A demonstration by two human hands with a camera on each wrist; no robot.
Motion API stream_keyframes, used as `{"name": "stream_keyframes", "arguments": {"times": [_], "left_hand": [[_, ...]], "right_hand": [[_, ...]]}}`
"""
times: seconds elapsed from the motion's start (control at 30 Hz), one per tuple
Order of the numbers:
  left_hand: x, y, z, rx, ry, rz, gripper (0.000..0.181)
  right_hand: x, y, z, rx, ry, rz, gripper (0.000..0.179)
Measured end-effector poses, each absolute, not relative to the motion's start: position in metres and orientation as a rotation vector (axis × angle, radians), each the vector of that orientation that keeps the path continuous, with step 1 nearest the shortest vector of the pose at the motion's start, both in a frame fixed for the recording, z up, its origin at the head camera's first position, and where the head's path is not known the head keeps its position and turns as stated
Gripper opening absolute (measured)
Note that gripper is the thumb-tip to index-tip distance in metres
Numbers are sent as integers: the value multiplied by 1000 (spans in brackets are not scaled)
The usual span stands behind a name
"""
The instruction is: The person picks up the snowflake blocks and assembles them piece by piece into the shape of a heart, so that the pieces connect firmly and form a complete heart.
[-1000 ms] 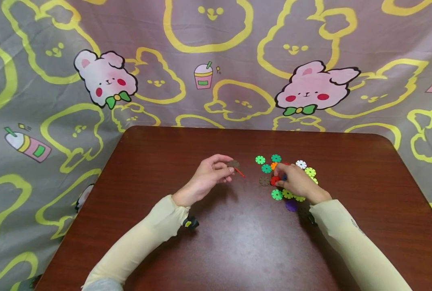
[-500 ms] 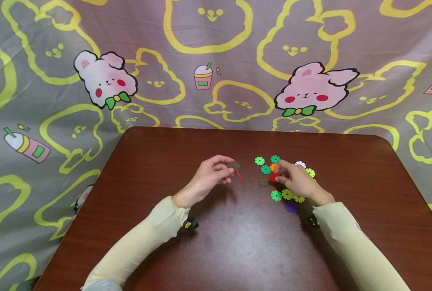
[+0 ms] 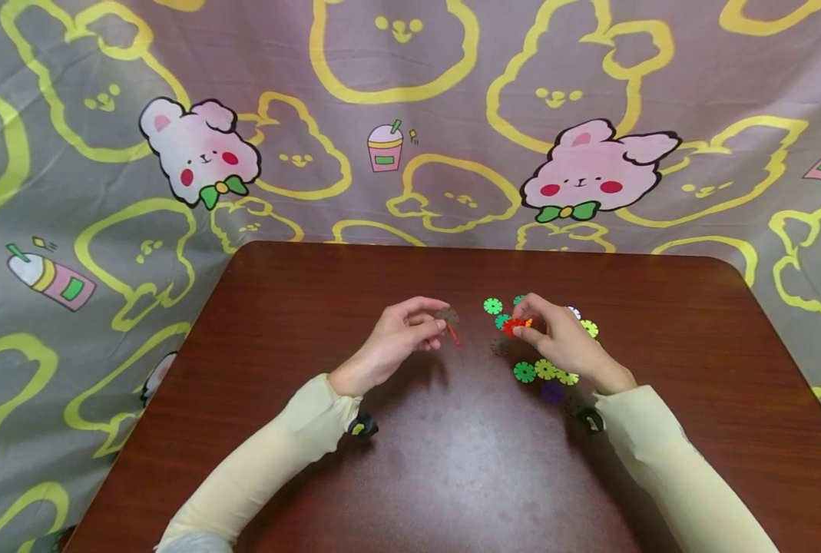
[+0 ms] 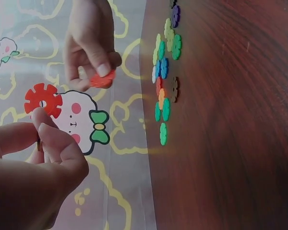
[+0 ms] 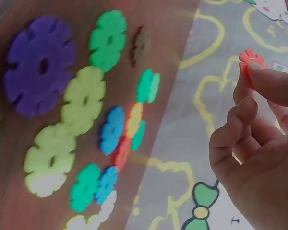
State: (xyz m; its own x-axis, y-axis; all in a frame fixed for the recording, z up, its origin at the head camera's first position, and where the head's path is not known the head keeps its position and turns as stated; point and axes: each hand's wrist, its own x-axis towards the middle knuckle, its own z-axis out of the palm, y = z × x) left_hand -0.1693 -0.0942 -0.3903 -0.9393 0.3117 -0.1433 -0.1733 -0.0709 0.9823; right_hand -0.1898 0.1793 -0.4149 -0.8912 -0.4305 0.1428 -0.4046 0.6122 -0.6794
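Note:
My left hand [image 3: 406,334] pinches a brown notched building disc [image 3: 446,315] between thumb and fingers, above the left-middle of the table. A red notched disc [image 4: 37,99] stands at an angle to it and seems joined to it; fingers hide the contact. My right hand [image 3: 569,342] holds another red notched disc [image 3: 510,328] between thumb and fingertips, raised over the loose discs. The left wrist view shows this red disc [image 4: 103,79] well above the tabletop. Both hands are apart from each other.
On the brown wooden table [image 3: 410,461] lie several loose notched discs, among them a purple disc [image 5: 40,66], a blue disc [image 5: 112,130], an orange disc [image 5: 134,120] and a green disc [image 3: 524,372]. A patterned cloth [image 3: 451,115] hangs behind the table.
My right hand has picked a red disc up off the table and raised it above the others. The left hand stays almost still, its joined discs turning slightly.

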Motion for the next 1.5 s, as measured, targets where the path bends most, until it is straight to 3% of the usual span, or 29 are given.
{"name": "stream_keyframes", "arguments": {"times": [0.3,0.57,1.5], "left_hand": [[-169,-92,-389,120,1907,2046,40],[-169,-91,-387,74,1907,2055,32],[-167,-89,-385,102,1984,1961,26]], "right_hand": [[-181,168,-398,-749,2744,-1307,19],[-174,158,-387,-772,2742,-1420,21],[-171,140,-385,-886,2760,-1454,19]]}}
